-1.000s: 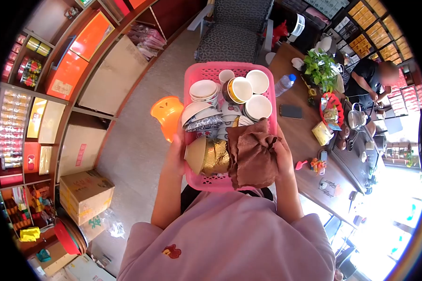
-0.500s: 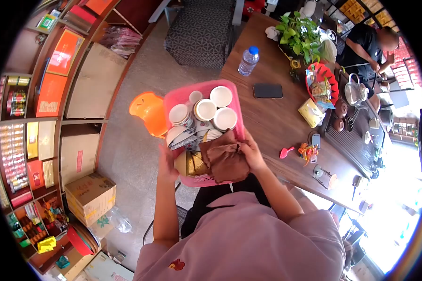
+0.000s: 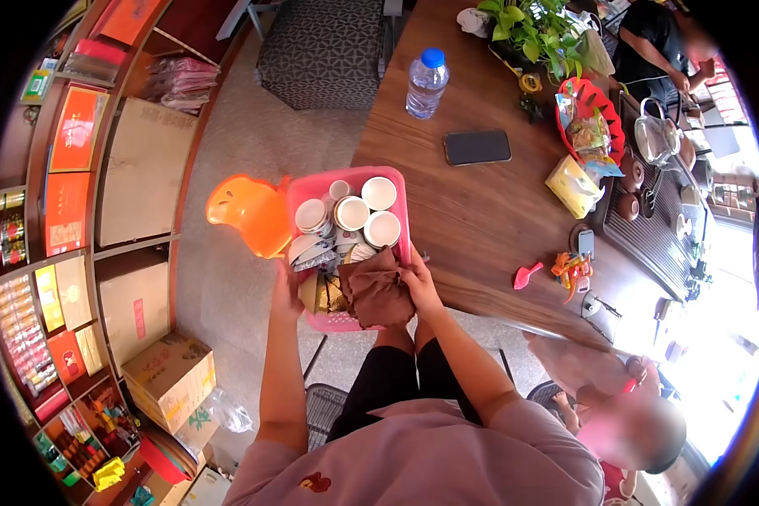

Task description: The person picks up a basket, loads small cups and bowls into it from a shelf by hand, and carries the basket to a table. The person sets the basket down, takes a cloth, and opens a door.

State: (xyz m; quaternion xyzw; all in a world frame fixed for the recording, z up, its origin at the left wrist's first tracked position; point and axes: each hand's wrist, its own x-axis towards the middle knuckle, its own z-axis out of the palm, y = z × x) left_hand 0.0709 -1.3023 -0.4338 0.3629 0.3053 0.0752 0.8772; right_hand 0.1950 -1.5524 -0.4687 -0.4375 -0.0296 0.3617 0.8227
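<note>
A pink plastic basket is held up in front of my body between both hands. Inside it are several white paper-like or ceramic cups, patterned bowls and a gold packet. Brown cloth lies bunched over the near right part of the contents. My left hand grips the basket's left side, its fingers partly hidden. On the right side, my right hand is closed on the basket wall, next to the cloth; whether it also pinches the cloth I cannot tell.
An orange stool stands left of the basket. On the wooden table are a water bottle, phone, red fruit tray and tea tray. Shelves line the left; people are at upper right and lower right.
The basket, still in both hands, has shifted left and slightly down in view. The camera view has shifted too, and a person now shows at lower right.
</note>
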